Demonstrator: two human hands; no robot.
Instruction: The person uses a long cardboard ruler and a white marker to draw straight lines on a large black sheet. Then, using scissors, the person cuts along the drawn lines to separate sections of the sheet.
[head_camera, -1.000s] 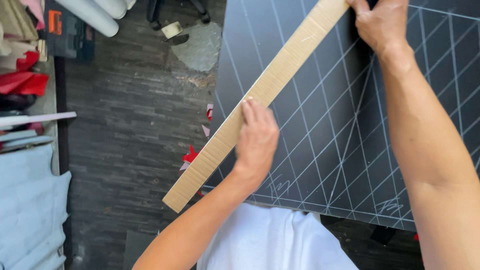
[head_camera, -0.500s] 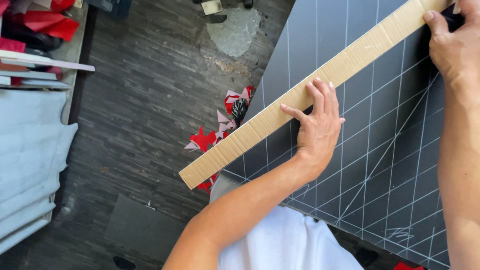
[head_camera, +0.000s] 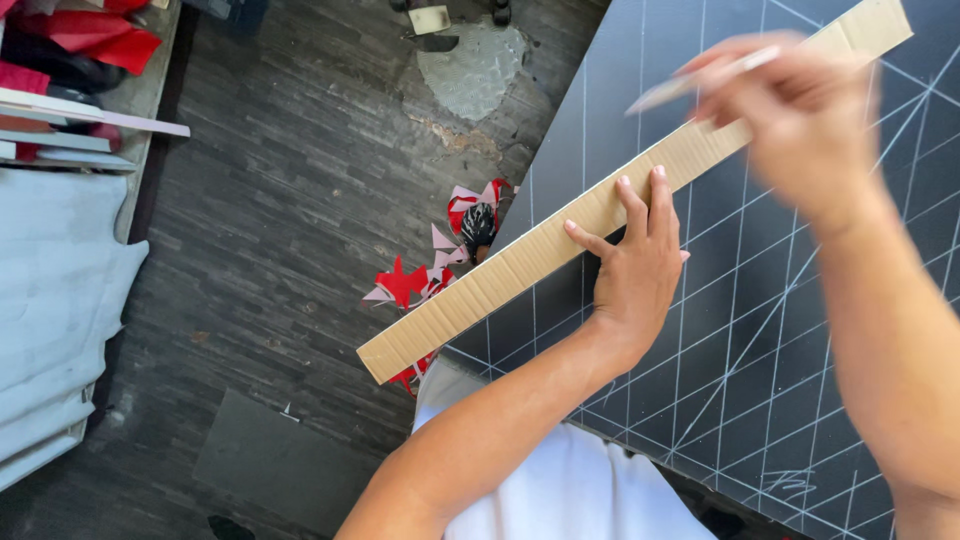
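A long brown cardboard strip (head_camera: 520, 265) lies slantwise across a dark cutting mat (head_camera: 760, 330) with white grid lines; its lower end sticks out past the mat's left edge. My left hand (head_camera: 635, 270) presses flat on the strip near its middle, fingers spread. My right hand (head_camera: 800, 120), blurred with motion, hovers over the strip's upper part and grips a thin light-coloured pen-like tool (head_camera: 700, 82) that points left.
Red and white paper scraps (head_camera: 440, 265) lie on the dark wooden floor (head_camera: 300, 200) beside the mat's left edge. Grey fabric (head_camera: 50, 300) and stacked boards with red pieces (head_camera: 70, 100) are at far left. A pale patch (head_camera: 475, 70) marks the floor at the top.
My right hand left the strip's upper end and now holds a thin tool above it. My left hand stays pressed on the strip. The view has shifted slightly.
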